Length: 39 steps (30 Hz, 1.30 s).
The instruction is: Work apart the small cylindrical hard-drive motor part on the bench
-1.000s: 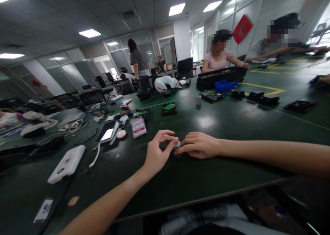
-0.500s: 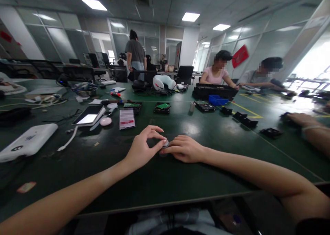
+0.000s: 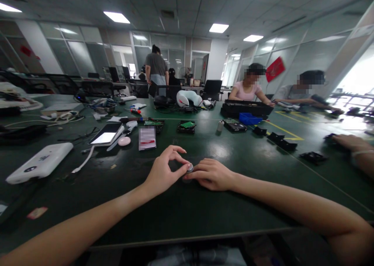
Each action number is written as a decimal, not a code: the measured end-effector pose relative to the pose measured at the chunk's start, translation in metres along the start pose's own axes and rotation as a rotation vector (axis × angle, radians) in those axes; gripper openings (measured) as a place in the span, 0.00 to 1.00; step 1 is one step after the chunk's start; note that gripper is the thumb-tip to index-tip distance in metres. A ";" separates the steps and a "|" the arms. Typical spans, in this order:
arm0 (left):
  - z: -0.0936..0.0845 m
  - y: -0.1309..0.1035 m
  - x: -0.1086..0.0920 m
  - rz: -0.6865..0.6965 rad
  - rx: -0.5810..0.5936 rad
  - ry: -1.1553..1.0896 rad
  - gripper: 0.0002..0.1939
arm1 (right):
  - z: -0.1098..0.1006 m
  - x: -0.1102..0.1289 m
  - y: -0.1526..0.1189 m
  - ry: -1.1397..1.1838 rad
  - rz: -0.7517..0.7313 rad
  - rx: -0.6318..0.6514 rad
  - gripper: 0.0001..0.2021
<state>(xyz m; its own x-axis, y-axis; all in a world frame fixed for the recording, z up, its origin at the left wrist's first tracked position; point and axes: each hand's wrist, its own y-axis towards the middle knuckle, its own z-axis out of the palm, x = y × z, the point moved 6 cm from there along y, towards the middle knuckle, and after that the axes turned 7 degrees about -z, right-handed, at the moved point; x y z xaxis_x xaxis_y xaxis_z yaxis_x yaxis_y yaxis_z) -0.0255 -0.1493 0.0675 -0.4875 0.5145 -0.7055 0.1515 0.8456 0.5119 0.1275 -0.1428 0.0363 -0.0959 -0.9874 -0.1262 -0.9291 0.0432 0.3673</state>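
Note:
A small, round silver disc (image 3: 190, 167) is held low over the dark green table (image 3: 163, 215), between my two hands. My left hand (image 3: 165, 168) has its thumb and a finger closed on the disc, with another finger arched above it. From the other side, the fingertips of my right hand (image 3: 214, 174) grip the same disc, its fingers curled and the hand resting on the tabletop. Fingers hide part of the disc, and its exact kind cannot be made out.
Beyond my hands lie a labelled card-like piece (image 3: 147, 138), hard drives (image 3: 186, 126), a small cylinder (image 3: 220, 126) and a blue bin (image 3: 249, 118). To the left are a phone (image 3: 106, 134) and a white device (image 3: 40, 162). Another person's hand (image 3: 347, 141) is at right.
The view has tilted up slightly and shifted left, so everything appears lower and further right. Both hands keep the same hold on the disc.

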 end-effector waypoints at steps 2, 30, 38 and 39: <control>0.000 -0.001 -0.003 0.032 0.006 0.018 0.06 | 0.000 0.000 0.000 0.010 0.009 0.000 0.18; -0.003 0.004 -0.003 0.035 0.048 0.125 0.10 | -0.003 0.001 0.001 -0.011 0.006 0.020 0.20; -0.001 0.006 -0.001 0.061 0.038 0.109 0.03 | -0.004 0.002 0.002 0.000 0.012 0.016 0.20; 0.001 0.007 -0.001 0.048 0.047 0.094 0.02 | -0.004 0.002 0.002 0.001 0.011 0.016 0.20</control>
<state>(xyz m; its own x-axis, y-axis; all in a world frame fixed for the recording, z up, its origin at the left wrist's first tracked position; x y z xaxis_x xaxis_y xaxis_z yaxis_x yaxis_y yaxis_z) -0.0236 -0.1441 0.0711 -0.5570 0.5410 -0.6301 0.2162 0.8270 0.5190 0.1270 -0.1457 0.0405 -0.1059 -0.9870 -0.1211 -0.9337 0.0568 0.3535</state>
